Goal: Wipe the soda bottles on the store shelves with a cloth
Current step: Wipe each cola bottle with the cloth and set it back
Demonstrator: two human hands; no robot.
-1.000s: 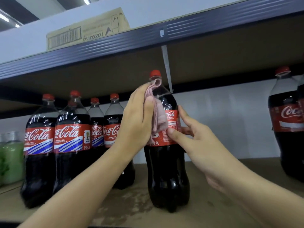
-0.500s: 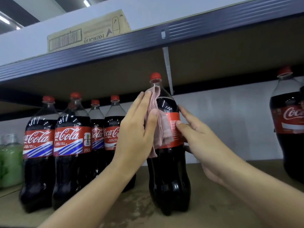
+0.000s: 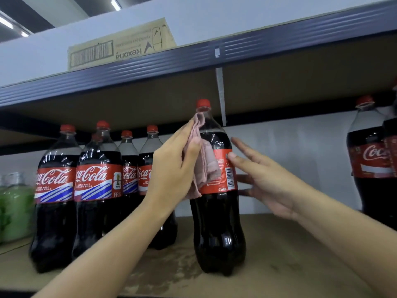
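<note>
1. The soda bottle [image 3: 217, 190] being cleaned stood upright on the shelf [image 3: 290, 244], apart from the cluster of bottles [image 3: 94, 186] to its left and well apart from the bottles at the far right [image 3: 369, 160].
2. A pink cloth [image 3: 204, 160] lay against its shoulder and label, pressed there by the left hand [image 3: 174, 168], which was closed around the cloth's folds.
3. The right hand [image 3: 266, 179] was spread wide just beside the label, one fingertip touching its edge; it held nothing.
4. To do this step well, I judge the right hand should brace or turn the bottle while the cloth sweeps from neck down over the label, so that the back gets covered and the bottle does not tip.
5. Compared with half a second earlier, the right hand had loosened from the label and opened out, and the barcode side now faced forward, suggesting the bottle had been rotated.
6. A cardboard box [image 3: 122, 46] sat on the shelf above.
</note>
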